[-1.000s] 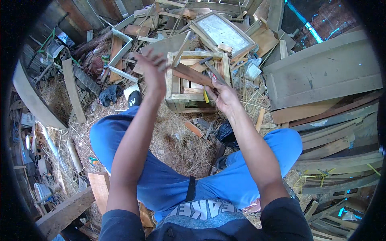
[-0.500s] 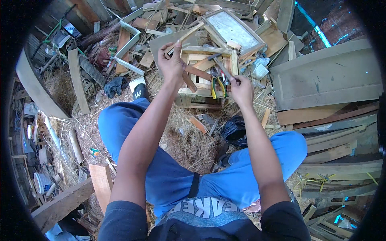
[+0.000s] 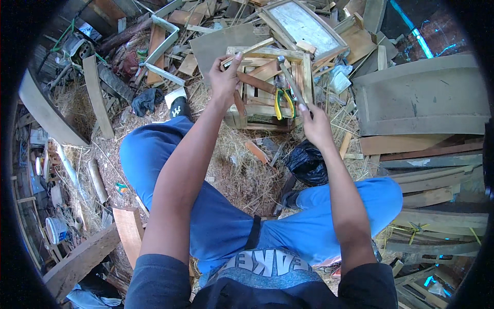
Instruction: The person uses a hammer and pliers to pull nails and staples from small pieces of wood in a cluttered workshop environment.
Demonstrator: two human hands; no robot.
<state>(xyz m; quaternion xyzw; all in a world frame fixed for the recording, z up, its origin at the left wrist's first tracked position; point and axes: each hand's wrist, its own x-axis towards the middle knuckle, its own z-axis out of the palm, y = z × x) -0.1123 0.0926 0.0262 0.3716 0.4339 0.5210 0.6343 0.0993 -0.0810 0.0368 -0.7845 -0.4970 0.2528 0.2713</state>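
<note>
My left hand (image 3: 225, 82) is closed around a thin wooden strip (image 3: 257, 46) that points up and to the right. In my right hand (image 3: 316, 125) is a hammer (image 3: 292, 82), gripped by its handle, its head over the wooden frame (image 3: 306, 77). That box-like frame of pale slats stands on the ground in front of me. Yellow-and-black pliers (image 3: 278, 104) rest on it, just left of the hammer handle. A reddish-brown wood piece (image 3: 256, 82) lies across the frame beside my left hand. What lies inside the frame is partly hidden.
Scrap wood and a glazed panel (image 3: 303, 31) are heaped beyond the frame. A black plastic bag (image 3: 307, 164) lies by my right leg. Stacked boards (image 3: 427, 170) and a large grey panel (image 3: 422, 95) stand at right. Curved planks (image 3: 98, 98) are at left; straw covers the ground.
The hammer has swung more upright, its head moving slightly right and away. My right hand has come a little nearer. The left hand still holds the strip, slightly lower.
</note>
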